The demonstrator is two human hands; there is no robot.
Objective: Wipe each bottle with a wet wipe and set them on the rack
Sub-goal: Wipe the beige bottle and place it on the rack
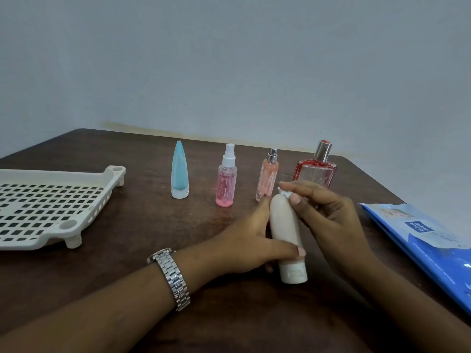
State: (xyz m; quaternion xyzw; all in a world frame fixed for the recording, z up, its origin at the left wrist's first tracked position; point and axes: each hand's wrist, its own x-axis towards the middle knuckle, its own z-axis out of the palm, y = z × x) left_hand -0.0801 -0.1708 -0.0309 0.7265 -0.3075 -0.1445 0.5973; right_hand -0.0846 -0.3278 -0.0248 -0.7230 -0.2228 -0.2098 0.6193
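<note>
My left hand (251, 240) grips a cream tube bottle (284, 230) that stands on its white cap on the table. My right hand (328, 220) pinches a small white wet wipe (285, 193) against the tube's top end. Behind them stand a teal tube (180, 171), a pink spray bottle (226, 182), a slim peach spray bottle (267, 178) and a square red-edged perfume bottle (316, 171), the last partly hidden by my right hand. The cream slotted rack (51, 207) lies at the left with nothing on it.
A blue pack of wet wipes (428, 240) lies at the right edge of the brown table (142, 225). A metal watch (172, 276) is on my left wrist. A pale wall stands behind the table.
</note>
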